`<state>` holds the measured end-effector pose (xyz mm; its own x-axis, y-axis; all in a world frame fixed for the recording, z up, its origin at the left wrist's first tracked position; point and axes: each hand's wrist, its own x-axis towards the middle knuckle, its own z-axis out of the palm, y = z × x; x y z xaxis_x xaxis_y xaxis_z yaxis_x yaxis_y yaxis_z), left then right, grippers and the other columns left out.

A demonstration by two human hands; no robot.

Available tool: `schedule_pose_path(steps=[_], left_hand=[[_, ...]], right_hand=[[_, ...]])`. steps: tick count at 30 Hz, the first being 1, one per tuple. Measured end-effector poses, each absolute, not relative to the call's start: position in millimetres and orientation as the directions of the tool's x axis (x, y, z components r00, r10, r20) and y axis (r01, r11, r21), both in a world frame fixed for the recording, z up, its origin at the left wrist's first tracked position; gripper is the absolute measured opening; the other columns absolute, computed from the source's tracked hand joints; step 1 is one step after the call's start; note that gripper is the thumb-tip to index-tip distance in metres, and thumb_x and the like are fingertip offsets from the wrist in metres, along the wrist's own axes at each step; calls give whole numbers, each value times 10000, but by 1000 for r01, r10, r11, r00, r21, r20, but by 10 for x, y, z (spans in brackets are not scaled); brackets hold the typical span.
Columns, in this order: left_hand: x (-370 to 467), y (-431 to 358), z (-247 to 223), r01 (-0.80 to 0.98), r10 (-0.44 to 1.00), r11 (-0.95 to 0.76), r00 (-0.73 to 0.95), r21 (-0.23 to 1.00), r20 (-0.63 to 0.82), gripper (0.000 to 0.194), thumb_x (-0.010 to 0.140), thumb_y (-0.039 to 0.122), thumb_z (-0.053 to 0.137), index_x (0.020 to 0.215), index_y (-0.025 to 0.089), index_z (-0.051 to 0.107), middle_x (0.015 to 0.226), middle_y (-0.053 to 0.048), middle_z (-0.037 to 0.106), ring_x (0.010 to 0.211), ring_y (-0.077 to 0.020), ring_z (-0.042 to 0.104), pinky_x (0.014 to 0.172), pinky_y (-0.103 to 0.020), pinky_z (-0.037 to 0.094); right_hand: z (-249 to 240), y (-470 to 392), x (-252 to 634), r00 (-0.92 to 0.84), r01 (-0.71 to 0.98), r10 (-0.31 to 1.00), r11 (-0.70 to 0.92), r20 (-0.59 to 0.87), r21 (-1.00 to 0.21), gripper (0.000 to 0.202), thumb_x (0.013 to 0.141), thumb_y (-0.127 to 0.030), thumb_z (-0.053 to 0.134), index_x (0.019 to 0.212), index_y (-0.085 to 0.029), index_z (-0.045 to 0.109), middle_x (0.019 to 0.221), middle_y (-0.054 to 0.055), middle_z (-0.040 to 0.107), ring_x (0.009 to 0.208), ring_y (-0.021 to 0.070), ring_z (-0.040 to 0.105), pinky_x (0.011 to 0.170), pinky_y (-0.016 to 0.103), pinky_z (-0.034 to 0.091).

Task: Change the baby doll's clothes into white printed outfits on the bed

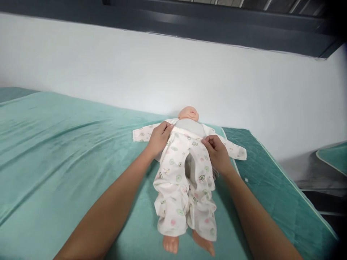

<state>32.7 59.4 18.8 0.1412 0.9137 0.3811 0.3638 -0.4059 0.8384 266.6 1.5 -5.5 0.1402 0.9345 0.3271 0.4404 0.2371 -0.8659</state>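
A baby doll (189, 113) lies on its back, head toward the wall and bare feet toward me. White printed baby pants (173, 173) cover its legs, with an opening at the crotch. My left hand (161, 136) pinches the waistband at its left end, while my right hand (216, 151) grips the same band at the right end. The band is stretched across the doll's belly. Above it shows a pale grey-white torso, and a matching printed top (235, 148) lies with its sleeves spread out to both sides.
Under the doll is a green bedspread (67, 162), wrinkled on the left. A darker quilted green mat (271, 187) shows at the right, ending at a pale-edged border. Behind stands a white wall (135, 68) with a dark window frame (176, 21) above.
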Motion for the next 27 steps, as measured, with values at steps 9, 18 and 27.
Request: schedule_pose_path(steps=[9,18,27], left_hand=[[190,567,152,309,786,-602,394,737,477,157,885,355,586,873,200,613,1037,-47,593,972,-182,545,886,-304,425],[269,732,156,341,909,-390,288,856,299,253,936,426,467,864,203,563,799,19,568,763,-147,503,690,-271,372],[377,1005,99,356,945,-296,244,886,218,278,935,422,457,780,196,505,777,4,554,741,-153,488,659,-274,369]], right_hand=[[28,74,2749,-122,572,779,561,615,-598,125,899,-343,622,855,-246,559,1293,69,561,1261,255,469,1085,472,321],[34,123,2684,-46,487,881,432,471,-760,178,928,-363,546,813,-229,521,1266,56,634,1046,209,590,916,365,424],[6,534,2741,194,565,919,182,344,-805,213,876,-425,581,799,-228,557,819,-3,648,758,173,544,746,325,409]])
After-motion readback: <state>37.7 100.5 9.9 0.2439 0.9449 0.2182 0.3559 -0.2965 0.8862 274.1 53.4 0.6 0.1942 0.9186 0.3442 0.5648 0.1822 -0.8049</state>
